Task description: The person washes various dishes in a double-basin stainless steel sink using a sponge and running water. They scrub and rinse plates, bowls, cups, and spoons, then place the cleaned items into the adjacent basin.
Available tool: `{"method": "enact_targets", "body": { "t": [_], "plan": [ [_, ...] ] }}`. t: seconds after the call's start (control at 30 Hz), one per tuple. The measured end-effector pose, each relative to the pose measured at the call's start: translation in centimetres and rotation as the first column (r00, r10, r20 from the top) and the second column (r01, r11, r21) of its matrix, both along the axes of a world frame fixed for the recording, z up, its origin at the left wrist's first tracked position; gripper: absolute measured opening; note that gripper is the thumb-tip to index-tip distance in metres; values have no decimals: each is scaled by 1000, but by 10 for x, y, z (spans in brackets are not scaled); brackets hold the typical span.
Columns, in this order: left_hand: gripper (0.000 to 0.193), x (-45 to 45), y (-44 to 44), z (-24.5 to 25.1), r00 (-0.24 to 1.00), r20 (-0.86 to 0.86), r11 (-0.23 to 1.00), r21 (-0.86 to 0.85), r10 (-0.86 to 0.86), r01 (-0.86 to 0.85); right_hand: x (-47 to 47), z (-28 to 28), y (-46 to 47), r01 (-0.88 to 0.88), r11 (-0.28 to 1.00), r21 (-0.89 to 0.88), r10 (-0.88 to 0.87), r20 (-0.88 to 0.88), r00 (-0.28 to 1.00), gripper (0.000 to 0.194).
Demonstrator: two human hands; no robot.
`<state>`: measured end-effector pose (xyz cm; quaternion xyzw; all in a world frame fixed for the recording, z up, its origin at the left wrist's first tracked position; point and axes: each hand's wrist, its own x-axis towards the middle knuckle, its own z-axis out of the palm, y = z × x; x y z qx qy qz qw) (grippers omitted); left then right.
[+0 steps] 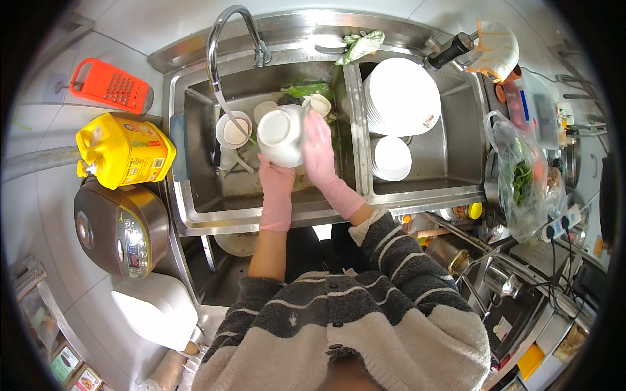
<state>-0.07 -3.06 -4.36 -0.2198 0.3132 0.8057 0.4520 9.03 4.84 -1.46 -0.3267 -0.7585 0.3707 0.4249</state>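
Both my hands wear pink rubber gloves above the left sink basin point(234, 195). My left hand point(277, 178) grips a white bowl point(279, 132) from below, its base ring turned up toward me. Against the bowl's right side lies my right hand point(319, 146); a greyish edge shows at its fingertips, too unclear to name. Water runs from the curved chrome faucet point(213, 58) just left of the bowl. Behind and beside it in the basin are a white cup point(234, 129), a small white dish point(320, 103), white spoons point(239, 160) and green leaves point(308, 91).
The right basin holds stacked white plates point(403, 95) and stacked white bowls point(392, 159). A blue-grey cloth point(180, 146) hangs over the left rim. Left stand a yellow jug point(124, 149), a rice cooker point(120, 229) and an orange grater point(112, 85). A plastic bag of vegetables point(521, 181) sits right.
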Motion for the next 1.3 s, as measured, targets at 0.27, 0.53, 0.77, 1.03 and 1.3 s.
{"method": "enact_targets", "body": {
  "t": [0.27, 0.53, 0.77, 1.03, 1.3],
  "plan": [
    [35, -30, 10, 22, 333, -765, 795, -603, -551, -68, -16, 31, 58, -273, 719, -640, 520, 235, 821, 50],
    [29, -49, 21, 40, 593, -661, 877, -442, -460, 187, 21, 45, 69, -668, 211, -714, 705, -362, 609, 37],
    [55, 2, 16, -5, 939, -327, 966, -257, -106, 19, 28, -11, 12, -500, 261, -826, 16, -514, 858, 34],
    [70, 2, 27, 41, 649, -620, 891, -387, -441, 236, 21, -11, 5, -429, 903, -15, 368, 542, 756, 34],
    [52, -12, 35, 49, 565, -617, 837, -410, -547, 363, 10, -11, 49, -729, 682, 63, 425, 777, 465, 91]
  ]
}}
